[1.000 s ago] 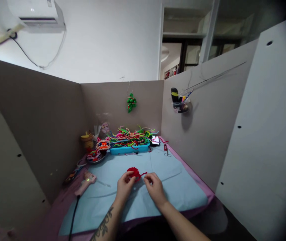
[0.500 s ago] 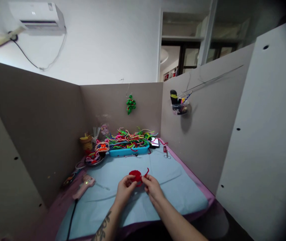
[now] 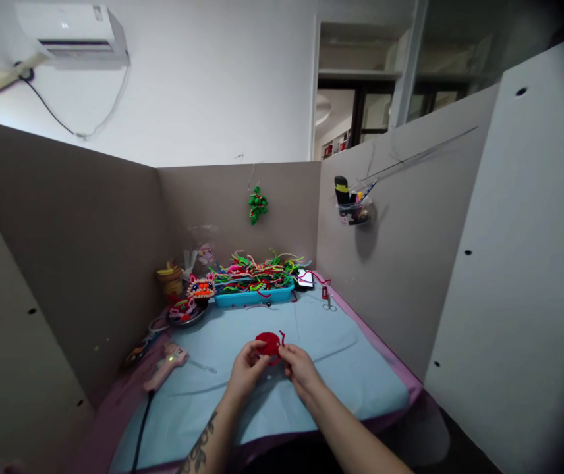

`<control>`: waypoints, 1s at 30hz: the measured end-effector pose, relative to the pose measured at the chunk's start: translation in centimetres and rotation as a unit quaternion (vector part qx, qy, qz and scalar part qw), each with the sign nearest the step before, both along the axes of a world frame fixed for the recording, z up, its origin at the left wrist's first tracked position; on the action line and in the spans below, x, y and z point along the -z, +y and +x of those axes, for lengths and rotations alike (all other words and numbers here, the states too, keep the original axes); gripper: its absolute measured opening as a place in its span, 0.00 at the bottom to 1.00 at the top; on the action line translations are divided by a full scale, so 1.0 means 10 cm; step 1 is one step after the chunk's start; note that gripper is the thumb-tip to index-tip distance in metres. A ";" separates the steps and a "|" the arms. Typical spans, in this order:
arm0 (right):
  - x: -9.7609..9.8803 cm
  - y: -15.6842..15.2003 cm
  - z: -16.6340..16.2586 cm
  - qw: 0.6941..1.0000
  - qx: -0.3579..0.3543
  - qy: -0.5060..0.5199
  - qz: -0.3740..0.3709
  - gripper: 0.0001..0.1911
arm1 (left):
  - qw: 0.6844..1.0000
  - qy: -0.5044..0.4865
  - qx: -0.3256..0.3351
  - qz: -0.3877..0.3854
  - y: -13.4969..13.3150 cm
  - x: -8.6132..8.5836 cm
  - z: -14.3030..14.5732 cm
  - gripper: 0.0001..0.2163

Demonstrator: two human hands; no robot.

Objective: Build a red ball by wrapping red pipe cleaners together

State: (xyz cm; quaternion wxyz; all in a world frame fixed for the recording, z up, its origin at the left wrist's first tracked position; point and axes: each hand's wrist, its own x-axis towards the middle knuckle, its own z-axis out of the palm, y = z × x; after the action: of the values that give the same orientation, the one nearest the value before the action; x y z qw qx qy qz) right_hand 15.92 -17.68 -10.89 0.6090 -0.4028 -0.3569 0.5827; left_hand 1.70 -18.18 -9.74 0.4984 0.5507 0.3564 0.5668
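Note:
A round red piece (image 3: 267,342) of fuzzy, yarn-like cord is held up over the front middle of the blue-covered table. My left hand (image 3: 249,367) pinches its left edge between thumb and fingers. At the opposite edge, the fingers of my right hand (image 3: 300,367) are closed on the red cord (image 3: 282,338), whose short loose end sticks up above them. Another bit of red cord shows under the piece, between both hands. The fingertips cover part of its lower rim.
A blue tray (image 3: 255,297) heaped with colourful fuzzy strands stands at the back. A pink glue gun (image 3: 166,370) with a black cable lies left. Small scissors (image 3: 329,304) rest at the back right, and a metal bowl (image 3: 188,320) at the left. Grey partitions (image 3: 381,263) enclose the table.
The loose red cord end has swung left and now stands more upright near the piece. My right hand has shifted very slightly left; my left hand keeps its hold.

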 end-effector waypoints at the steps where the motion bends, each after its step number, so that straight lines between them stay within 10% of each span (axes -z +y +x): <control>1: 0.00 0.00 0.00 1.000 0.002 0.004 0.001 0.20 | 1.000 0.008 0.006 0.008 0.00 0.00 0.01 0.18; 30: 0.11 -0.08 -0.04 0.996 0.044 -0.047 0.060 0.18 | 0.993 0.100 -0.045 0.040 -0.08 -0.06 0.06 0.22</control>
State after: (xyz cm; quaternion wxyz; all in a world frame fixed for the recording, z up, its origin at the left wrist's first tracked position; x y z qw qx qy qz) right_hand 15.48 -18.50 -12.00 0.6393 -0.4081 -0.4015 0.5135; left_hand 2.27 -18.96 -9.16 0.4124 0.6074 0.4058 0.5444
